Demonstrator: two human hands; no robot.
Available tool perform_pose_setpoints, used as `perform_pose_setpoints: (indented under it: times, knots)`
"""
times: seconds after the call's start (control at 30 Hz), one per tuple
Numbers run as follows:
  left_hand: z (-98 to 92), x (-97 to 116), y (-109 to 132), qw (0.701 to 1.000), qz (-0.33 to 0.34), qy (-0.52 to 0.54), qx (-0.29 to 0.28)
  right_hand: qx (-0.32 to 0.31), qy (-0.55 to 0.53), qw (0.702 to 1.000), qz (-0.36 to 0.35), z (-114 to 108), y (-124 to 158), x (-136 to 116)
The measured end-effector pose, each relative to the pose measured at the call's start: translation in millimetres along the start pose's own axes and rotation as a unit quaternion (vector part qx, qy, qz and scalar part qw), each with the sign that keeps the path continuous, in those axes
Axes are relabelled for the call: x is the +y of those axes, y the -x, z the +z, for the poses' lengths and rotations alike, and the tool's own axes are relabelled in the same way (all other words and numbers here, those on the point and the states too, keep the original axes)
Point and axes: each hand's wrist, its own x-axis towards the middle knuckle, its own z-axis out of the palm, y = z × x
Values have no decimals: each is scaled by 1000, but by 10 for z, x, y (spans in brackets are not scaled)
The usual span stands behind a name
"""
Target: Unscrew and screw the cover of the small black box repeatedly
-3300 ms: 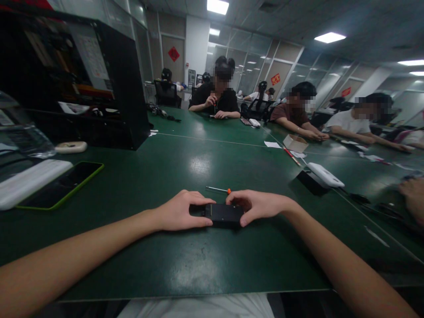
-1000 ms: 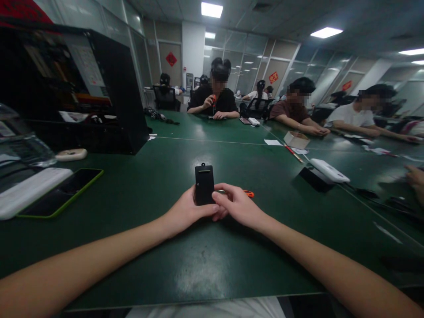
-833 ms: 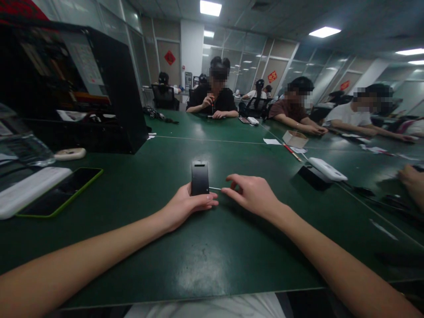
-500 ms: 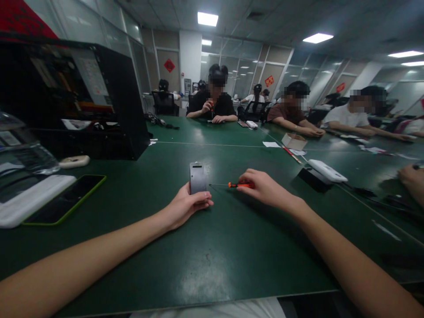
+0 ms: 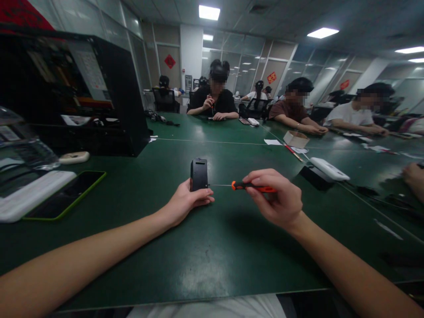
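My left hand (image 5: 188,201) is closed around the lower part of a small dark box-shaped device (image 5: 199,173), which stands upright above the green table (image 5: 205,251). A narrow slot shows near the device's top. In my right hand (image 5: 278,194) is a screwdriver (image 5: 243,185) with an orange and black handle, gripped between thumb and fingers. Its thin shaft lies level and points left, the tip at the device's right side. Whether the tip sits in a screw is too small to tell.
At left stand an open black computer case (image 5: 127,97), a clear plastic bottle (image 5: 24,141) and a green-edged phone (image 5: 73,194). To the right are a white device (image 5: 327,169), a small cardboard box (image 5: 296,139) and cables. Several people sit around the table.
My right hand has shifted back along the screwdriver and turned, so more of the handle shows. The device's face has gone from grey and shiny to dark as its angle changed.
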Motion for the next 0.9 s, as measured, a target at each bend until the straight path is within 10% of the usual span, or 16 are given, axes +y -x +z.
perform_pose_setpoints:
  times: [0.9]
  knots:
    - [5,-7,19,995,51,-79,29,-163,-10,977,-140,25,68,-39]
